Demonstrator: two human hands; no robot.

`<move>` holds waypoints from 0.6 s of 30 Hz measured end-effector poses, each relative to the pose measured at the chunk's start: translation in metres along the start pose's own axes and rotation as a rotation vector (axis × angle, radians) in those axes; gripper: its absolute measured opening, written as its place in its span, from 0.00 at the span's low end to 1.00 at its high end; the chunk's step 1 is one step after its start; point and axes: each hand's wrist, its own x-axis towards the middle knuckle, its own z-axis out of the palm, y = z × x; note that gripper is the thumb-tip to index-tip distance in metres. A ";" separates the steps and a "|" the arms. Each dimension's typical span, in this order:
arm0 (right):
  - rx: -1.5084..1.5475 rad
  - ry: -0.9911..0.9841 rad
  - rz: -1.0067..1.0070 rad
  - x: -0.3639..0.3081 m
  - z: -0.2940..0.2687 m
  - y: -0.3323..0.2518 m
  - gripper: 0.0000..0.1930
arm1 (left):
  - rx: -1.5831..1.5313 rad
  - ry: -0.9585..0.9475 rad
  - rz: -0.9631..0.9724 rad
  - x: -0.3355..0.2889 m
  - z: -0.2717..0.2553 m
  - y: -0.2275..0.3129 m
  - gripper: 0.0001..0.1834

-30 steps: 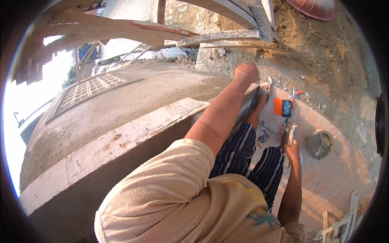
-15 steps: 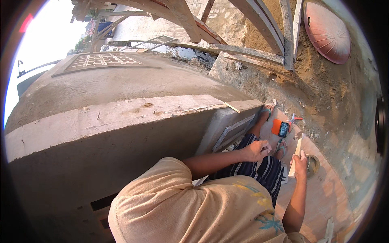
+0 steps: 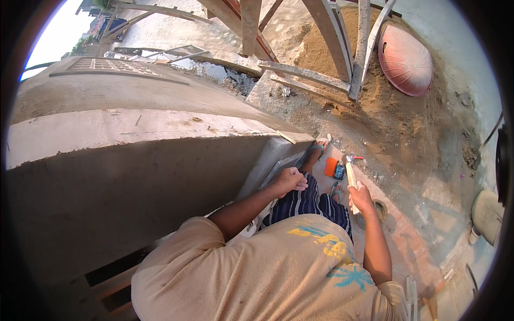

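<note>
My right hand [image 3: 361, 198] is closed around the pale wooden handle of a hammer [image 3: 351, 176], which points away from me. Its head end lies close to a red-handled tool [image 3: 357, 158], and the two partly overlap in view. My left hand [image 3: 290, 181] is held above my lap with the fingers curled together; what they hold, if anything, is too small to make out. Beyond my knees lie an orange case [image 3: 331, 167] and a dark blue-black tray [image 3: 339, 171], side by side near my sandalled feet. A round grey container [image 3: 380, 209] stands beside my right wrist.
To my left runs a concrete wall with a pale wooden board [image 3: 134, 125] along its top, nails sticking out. Plywood [image 3: 399, 235] lies underfoot. Wooden props [image 3: 332, 40] lean ahead, near a sand heap [image 3: 385, 120] and an upturned pink basin [image 3: 405, 61].
The view has shifted, so most things sit further left in the picture. The hammer stays in my right hand, and the left hand remains curled.
</note>
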 end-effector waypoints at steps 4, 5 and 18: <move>-0.222 0.167 -0.036 -0.006 -0.014 0.024 0.22 | 0.068 0.000 -0.047 0.003 0.003 -0.011 0.05; -0.255 0.192 -0.036 -0.010 -0.020 0.029 0.22 | 0.062 0.010 -0.046 0.003 0.004 -0.013 0.05; -0.791 0.348 0.280 -0.058 -0.132 0.299 0.17 | 0.278 0.051 0.008 0.017 -0.013 -0.034 0.07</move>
